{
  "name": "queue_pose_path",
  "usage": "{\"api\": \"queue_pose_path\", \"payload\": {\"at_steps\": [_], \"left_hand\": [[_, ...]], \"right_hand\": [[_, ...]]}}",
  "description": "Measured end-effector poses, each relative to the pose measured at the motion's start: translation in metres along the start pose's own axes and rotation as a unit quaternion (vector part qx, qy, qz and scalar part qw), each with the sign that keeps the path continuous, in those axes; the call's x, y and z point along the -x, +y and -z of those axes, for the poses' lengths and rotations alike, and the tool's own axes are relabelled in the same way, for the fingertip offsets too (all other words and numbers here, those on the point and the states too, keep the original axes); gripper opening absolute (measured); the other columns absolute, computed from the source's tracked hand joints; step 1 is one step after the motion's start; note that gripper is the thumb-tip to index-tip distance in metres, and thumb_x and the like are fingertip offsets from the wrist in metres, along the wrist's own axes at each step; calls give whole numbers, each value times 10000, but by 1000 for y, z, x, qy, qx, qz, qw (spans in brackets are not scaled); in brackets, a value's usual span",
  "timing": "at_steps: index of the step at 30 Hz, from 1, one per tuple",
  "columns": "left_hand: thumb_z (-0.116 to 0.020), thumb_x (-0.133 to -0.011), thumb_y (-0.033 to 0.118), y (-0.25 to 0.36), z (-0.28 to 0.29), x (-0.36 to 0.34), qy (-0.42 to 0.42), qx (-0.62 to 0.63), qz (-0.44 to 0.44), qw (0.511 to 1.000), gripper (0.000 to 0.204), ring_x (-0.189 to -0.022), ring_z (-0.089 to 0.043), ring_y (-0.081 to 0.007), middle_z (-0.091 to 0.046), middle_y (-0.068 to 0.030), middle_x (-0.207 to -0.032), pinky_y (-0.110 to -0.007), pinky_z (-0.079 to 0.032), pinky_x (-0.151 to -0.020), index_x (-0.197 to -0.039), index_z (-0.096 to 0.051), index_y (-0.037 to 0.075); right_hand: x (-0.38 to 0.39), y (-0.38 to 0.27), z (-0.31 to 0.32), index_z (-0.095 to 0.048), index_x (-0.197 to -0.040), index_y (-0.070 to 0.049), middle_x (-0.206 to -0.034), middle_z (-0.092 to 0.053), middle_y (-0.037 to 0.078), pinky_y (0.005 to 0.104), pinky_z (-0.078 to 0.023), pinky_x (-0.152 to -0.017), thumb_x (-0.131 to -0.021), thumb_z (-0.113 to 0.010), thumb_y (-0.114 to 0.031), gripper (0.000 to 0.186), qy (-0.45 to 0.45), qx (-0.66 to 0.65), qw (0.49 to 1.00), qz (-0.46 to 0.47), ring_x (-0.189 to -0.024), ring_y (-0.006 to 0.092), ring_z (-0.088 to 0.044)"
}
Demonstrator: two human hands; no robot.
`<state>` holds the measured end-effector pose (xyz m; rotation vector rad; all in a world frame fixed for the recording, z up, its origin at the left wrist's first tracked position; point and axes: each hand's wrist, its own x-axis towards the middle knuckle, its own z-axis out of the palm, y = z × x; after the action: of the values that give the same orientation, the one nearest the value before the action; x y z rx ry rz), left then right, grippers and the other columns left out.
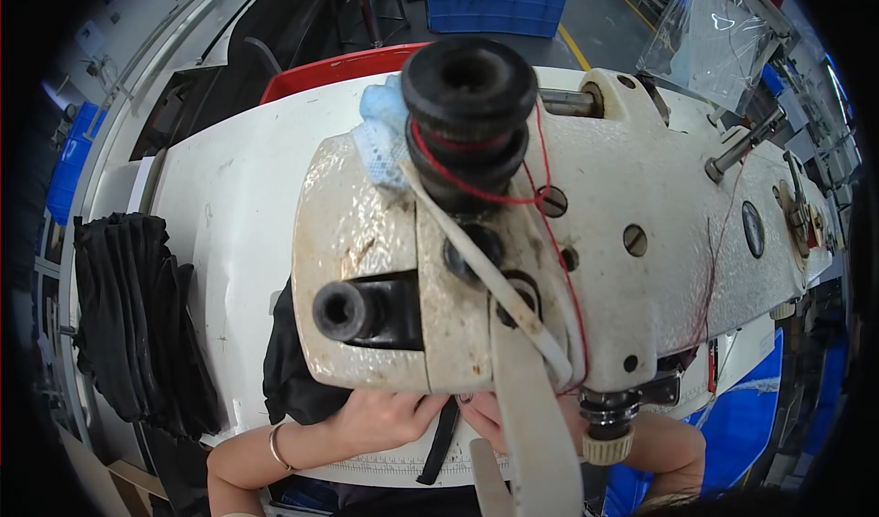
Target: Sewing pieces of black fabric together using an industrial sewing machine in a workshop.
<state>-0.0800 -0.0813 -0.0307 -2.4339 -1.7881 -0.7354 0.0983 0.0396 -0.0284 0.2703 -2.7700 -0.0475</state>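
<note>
A white sewing machine head [348, 233] fills the middle of the view and hides part of both hands. Just below its front end, my left hand [389, 418] has its fingers bent and closed at a narrow black fabric strip [441, 444]. My right hand [483, 418] meets the strip from the other side, fingers curled together, partly covered by a pale lever [536, 416]. The exact fingertip contact is hidden. Beside my left hand, a bunched black fabric piece [298, 370] lies partly under the machine. Red thread [476, 190] runs around the black tension knob [469, 87].
A stack of folded black fabric pieces [133, 325] sits on the table's left side. A light blue cloth [380, 132] is tucked by the knob. Behind the table are a red bin [339, 70] and a blue crate [494, 4]. Blue material [746, 425] hangs at the right.
</note>
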Motion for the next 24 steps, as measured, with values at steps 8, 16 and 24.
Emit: {"api": "queue_pose_path", "payload": {"at_steps": [8, 16, 24], "left_hand": [[-615, -652, 22, -20, 1, -10, -47, 21, 29, 998, 240, -790, -618, -312, -620, -129, -902, -399, -502, -672, -885, -658, -15], [-567, -608, 65, 12, 40, -21, -112, -91, -7, 990, 158, -740, -551, -248, -538, -94, -706, -348, -434, -745, -741, -603, -11], [-581, -681, 117, 82, 45, 61, -54, -179, -135, 973, 66, -694, -485, -156, -476, -16, -698, -283, -439, -810, -705, -618, 67]], "right_hand": [[14, 0, -50, -486, -1267, 34, -1082, -568, 133, 284, -483, -758, -911, -454, -118, 388, -2, 105, 994, 6, -912, 137, -554], [4, -19, -6, -645, -914, -21, -949, -623, 75, 344, -470, -806, -756, -566, -156, 222, 47, 20, 999, 18, -898, 216, -604], [27, -75, 13, -649, -1027, 24, -997, -606, 100, 293, -484, -740, -765, -587, -123, 306, 109, -28, 993, -17, -927, 214, -597]]}}
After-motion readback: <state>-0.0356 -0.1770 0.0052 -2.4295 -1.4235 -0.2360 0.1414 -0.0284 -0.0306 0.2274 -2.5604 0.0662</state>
